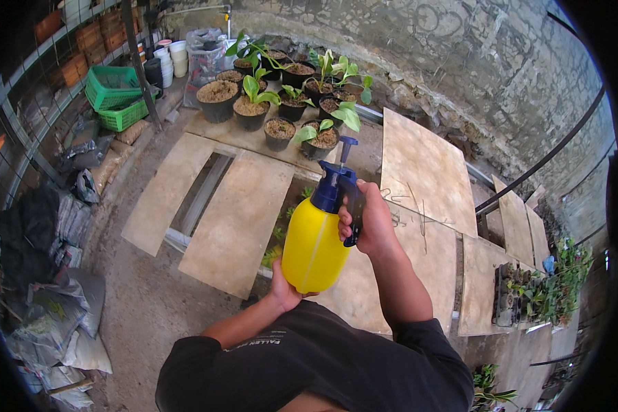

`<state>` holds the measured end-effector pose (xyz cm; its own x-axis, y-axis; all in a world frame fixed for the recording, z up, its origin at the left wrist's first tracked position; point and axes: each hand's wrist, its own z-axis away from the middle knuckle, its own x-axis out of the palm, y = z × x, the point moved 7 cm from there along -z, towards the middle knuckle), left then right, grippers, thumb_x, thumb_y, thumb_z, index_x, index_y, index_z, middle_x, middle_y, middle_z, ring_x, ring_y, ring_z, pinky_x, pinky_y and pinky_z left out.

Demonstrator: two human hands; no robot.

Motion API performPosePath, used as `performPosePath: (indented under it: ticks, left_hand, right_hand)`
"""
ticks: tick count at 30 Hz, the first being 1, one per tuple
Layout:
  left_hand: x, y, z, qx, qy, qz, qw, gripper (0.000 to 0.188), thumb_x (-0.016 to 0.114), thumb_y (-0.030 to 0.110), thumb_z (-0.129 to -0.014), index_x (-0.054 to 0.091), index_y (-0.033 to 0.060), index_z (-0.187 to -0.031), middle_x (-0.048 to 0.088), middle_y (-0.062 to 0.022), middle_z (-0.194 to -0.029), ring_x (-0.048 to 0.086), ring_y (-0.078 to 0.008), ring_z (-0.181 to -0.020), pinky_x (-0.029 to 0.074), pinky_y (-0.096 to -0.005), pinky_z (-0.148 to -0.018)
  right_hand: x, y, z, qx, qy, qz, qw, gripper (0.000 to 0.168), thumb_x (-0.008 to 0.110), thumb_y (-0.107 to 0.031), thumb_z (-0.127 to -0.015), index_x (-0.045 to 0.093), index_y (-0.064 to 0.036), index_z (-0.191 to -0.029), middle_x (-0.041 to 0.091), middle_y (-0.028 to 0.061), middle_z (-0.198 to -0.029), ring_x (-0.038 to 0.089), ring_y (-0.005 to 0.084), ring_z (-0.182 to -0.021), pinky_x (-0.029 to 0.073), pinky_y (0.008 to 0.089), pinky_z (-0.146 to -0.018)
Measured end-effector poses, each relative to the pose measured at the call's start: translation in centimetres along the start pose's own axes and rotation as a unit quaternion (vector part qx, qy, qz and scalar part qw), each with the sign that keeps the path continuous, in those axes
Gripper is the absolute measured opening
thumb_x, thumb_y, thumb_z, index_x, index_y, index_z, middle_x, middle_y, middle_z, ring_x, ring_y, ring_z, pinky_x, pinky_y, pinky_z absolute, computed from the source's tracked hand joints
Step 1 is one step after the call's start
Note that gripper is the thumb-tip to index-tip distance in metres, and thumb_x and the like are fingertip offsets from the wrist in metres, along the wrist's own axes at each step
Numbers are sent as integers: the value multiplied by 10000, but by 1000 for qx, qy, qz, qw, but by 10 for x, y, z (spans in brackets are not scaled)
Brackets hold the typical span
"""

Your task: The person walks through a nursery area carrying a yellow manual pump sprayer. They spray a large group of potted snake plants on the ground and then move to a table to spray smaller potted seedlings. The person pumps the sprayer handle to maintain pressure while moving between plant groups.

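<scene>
A yellow pump pressure sprayer [313, 247] with a dark blue head is held up before my chest, slightly tilted. My right hand [369, 219] is closed around its blue handle below the pump knob, which stands raised. Under the bottle's base, my left hand [285, 289] supports it, partly hidden by the bottle. Beyond the sprayer, black pots of leafy plants [251, 110] stand grouped on a board. The nearest pot [319, 141] lies just past the sprayer's head and holds broad pale green leaves.
Flat tan boards [237, 221] lie with gaps between them. Green plastic baskets [121, 103], stacked white pots [178, 57] and filled sacks [64, 314] line the left side. A rough stone wall [443, 56] rises behind. Wire pieces [422, 219] and a seedling tray [505, 296] rest on the right boards.
</scene>
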<state>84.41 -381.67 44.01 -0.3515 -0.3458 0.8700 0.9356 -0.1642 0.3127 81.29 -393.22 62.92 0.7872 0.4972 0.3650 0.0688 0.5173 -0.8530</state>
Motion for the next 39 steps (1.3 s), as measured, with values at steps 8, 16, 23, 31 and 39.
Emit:
performPosePath:
  ticks: [8,16,23,31,39]
  left_hand:
    - [5,-2,-10,-17,-42,-14,999,671,194,655,-801,453,177,-1194,568,-70,-1078,595,-272,-890,504,-446,-608]
    - [24,-6,-23,-61,-74,-64,993,689,156,660,-813,432,176,-1218,553,-79,-1106,582,-264,-918,500,-443,-625]
    - [48,-10,-35,-93,-111,-100,984,671,156,646,-817,433,183,-1216,552,-71,-1107,580,-255,-921,496,-448,-613]
    - [68,-17,-48,-104,-120,-106,982,645,155,622,-829,431,185,-1214,548,-70,-1112,572,-259,-933,478,-463,-627]
    - [72,-13,-51,-88,-137,-97,982,624,157,602,-846,421,180,-1222,529,-64,-1143,563,-254,-962,476,-473,-665]
  right_hand:
    - [-12,-5,2,-13,21,-5,1000,374,342,-439,-855,420,-79,-783,416,46,-492,392,187,-357,364,332,-389]
    - [-32,-19,27,-58,60,-42,996,449,355,-515,-847,436,-89,-732,435,54,-480,425,185,-357,390,325,-393]
    - [-49,-27,46,-110,99,-55,988,476,335,-539,-846,449,-93,-726,435,51,-479,425,184,-356,387,319,-386]
    - [-59,-39,71,-166,118,-51,978,337,339,-384,-863,428,-67,-787,447,73,-500,427,191,-378,390,328,-409]
    - [-55,-44,77,-173,124,-47,976,390,316,-438,-851,437,-78,-761,427,58,-480,403,179,-342,379,316,-376]
